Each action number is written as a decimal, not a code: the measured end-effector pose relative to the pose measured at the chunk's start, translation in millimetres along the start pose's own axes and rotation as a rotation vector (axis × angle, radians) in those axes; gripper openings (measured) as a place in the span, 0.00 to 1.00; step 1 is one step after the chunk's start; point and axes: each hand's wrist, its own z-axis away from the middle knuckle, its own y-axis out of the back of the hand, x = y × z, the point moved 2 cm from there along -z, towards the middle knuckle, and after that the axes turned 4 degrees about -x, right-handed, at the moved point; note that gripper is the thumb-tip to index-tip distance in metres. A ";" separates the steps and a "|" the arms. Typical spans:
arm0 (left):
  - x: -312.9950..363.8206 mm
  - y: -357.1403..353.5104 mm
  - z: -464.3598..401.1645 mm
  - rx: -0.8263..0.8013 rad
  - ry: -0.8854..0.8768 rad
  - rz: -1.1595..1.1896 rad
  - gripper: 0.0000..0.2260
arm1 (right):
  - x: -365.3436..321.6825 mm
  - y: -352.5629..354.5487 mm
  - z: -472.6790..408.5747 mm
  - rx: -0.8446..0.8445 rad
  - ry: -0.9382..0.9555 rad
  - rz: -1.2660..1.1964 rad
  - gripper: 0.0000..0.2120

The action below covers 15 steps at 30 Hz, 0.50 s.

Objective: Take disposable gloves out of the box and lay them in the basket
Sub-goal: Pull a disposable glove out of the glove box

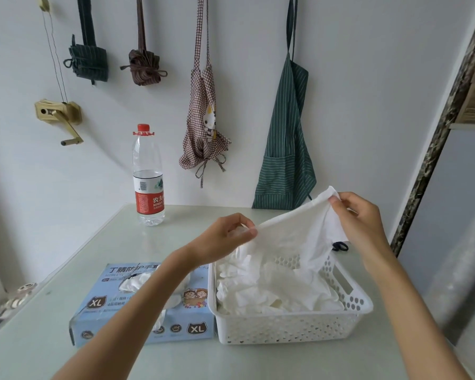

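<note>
A white disposable glove (296, 234) is stretched out above the white perforated basket (291, 325). My left hand (225, 237) pinches its left edge and my right hand (359, 218) pinches its upper right corner. Several white gloves (272, 292) lie piled inside the basket. The light blue glove box (113, 308), marked XL, lies flat on the table just left of the basket, under my left forearm. More gloves (135, 283) poke out of its opening.
A water bottle (148, 176) with a red cap stands at the back of the pale green table (66, 360). Aprons (285, 138) and rolled cloths hang on the wall behind. A dark hair tie (340, 246) lies behind the basket. A dark frame runs down the right side.
</note>
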 end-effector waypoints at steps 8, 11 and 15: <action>8.6 33.7 26.6 0.343 -0.057 -0.250 0.06 | -35.9 -1.9 33.7 -0.153 0.130 -0.063 0.08; 31.4 52.7 38.1 0.504 -0.114 -0.356 0.07 | -54.6 -9.9 43.7 -0.202 0.152 -0.196 0.07; 47.6 66.8 24.8 0.430 -0.021 -0.476 0.06 | -44.5 -17.0 39.2 -0.241 0.029 -0.290 0.07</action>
